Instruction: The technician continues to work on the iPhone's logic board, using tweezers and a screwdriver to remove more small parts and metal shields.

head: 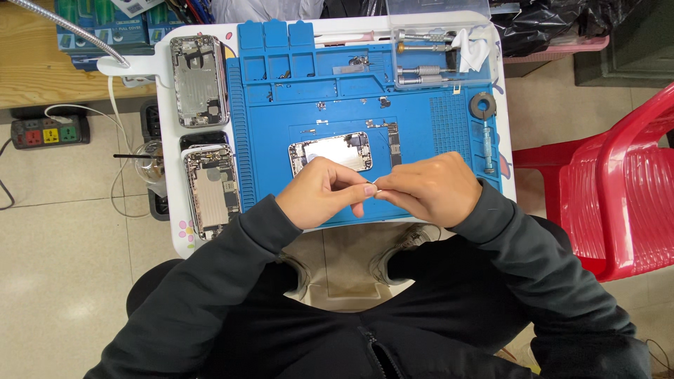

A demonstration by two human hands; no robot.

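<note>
Left grip: my left hand [324, 191] is curled narrow, thumb and forefinger pinched on a tiny metal part [374, 184] at the fingertips.
Right grip: my right hand [427, 188] is curled tight too, its fingertips meeting the left ones on the same tiny part; I cannot tell which hand carries it.
Tiny part: held over the near edge of the blue mat [421, 123], just in front of the opened phone body [330, 152], too small for me to make out what it is.
Opened phone body: lies flat in the mat's middle recess, its near edge hidden behind my knuckles; a narrow dark board [393, 144] lies just beside it on the right.
Mat compartments: the small pockets along the far side hold scattered screws and little bits, too small to tell apart.
Clear box [428, 52]: stands at the far right of the mat, holding metal screwdriver handles and a white cloth [469, 50].
Tabletop [166, 140]: white; two more open phone housings [200, 81] [212, 189] lie on its left strip, beside the mat.
Right of mat: a dark ring [482, 105] and a slim clear tool [487, 144] below it.
Cut off: a red plastic chair [618, 189] runs out of the right edge; a power strip [49, 131] sits on the floor at left.
</note>
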